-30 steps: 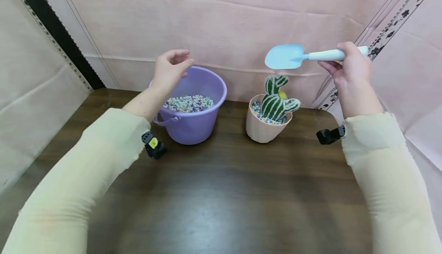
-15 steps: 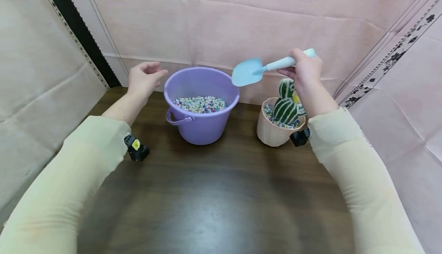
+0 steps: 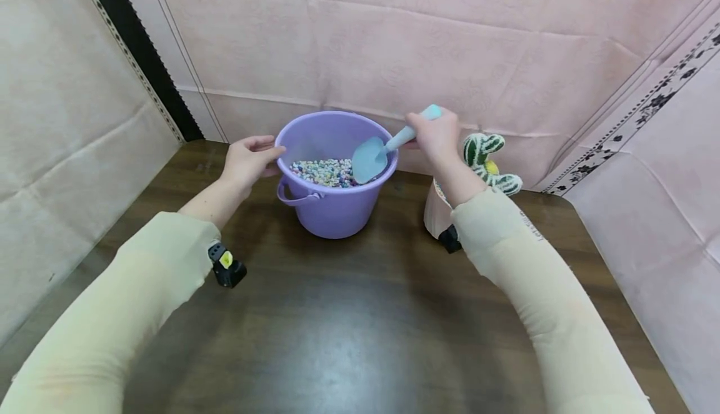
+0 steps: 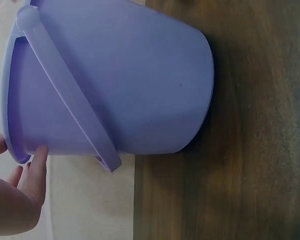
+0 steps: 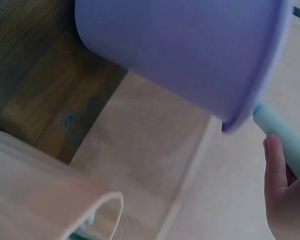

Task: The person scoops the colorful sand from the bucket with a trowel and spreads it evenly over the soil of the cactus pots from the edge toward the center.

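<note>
A purple bucket (image 3: pixel 336 211) holds small multicoloured beads (image 3: pixel 323 172). At its left rim is my left hand (image 3: pixel 247 162); in the left wrist view the thumb lies at the rim and the fingers touch the outer wall just below it, pinching the edge. My right hand (image 3: pixel 435 136) grips the pale handle of a light blue hand trowel (image 3: pixel 369 160). The trowel's blade tilts down inside the bucket, close over the beads at the right side. In the right wrist view the bucket wall hides the blade, and only the handle (image 5: pixel 282 135) shows.
Right of the bucket stands a pale pink ribbed pot (image 3: pixel 435 214) with a green-and-white knitted-looking cactus (image 3: pixel 478 148), partly hidden by the right forearm. The bucket's carry handle (image 3: pixel 298 200) hangs at its left front. Pink cloth (image 3: pixel 360 39) rises behind the brown table (image 3: pixel 337 314).
The right hand has brought the trowel leftward and down from above the cactus into the bucket. The left hand moved left from over the bucket, then came back to take hold of its rim.
</note>
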`<control>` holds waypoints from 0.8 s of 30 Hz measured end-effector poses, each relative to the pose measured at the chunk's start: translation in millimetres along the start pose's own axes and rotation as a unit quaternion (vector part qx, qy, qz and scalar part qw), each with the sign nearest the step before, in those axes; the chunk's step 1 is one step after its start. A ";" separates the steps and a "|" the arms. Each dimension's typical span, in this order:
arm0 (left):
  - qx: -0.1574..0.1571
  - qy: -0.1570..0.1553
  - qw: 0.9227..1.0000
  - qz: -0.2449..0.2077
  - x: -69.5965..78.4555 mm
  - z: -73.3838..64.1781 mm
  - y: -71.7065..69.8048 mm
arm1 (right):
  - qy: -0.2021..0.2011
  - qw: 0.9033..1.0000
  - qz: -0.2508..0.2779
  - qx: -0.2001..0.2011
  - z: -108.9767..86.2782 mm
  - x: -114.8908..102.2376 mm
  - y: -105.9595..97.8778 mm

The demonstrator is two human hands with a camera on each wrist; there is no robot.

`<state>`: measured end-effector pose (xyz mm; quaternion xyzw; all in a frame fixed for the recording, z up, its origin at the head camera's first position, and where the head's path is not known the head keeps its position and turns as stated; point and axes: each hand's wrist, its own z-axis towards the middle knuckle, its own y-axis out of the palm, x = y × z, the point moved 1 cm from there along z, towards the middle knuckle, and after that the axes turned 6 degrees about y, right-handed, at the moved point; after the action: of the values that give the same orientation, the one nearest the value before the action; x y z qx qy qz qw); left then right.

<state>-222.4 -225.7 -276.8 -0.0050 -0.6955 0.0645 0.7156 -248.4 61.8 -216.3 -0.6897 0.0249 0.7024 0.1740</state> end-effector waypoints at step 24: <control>0.033 -0.019 0.999 -0.039 -3.6 -1.5 4.7 | -0.006 0.975 -0.209 -0.075 -7.7 14.4 62.1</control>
<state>-221.4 -221.3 -280.8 0.0468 -0.7061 0.0593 0.7041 -258.2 4.5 -243.4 -0.6866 -0.1732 0.6545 0.2652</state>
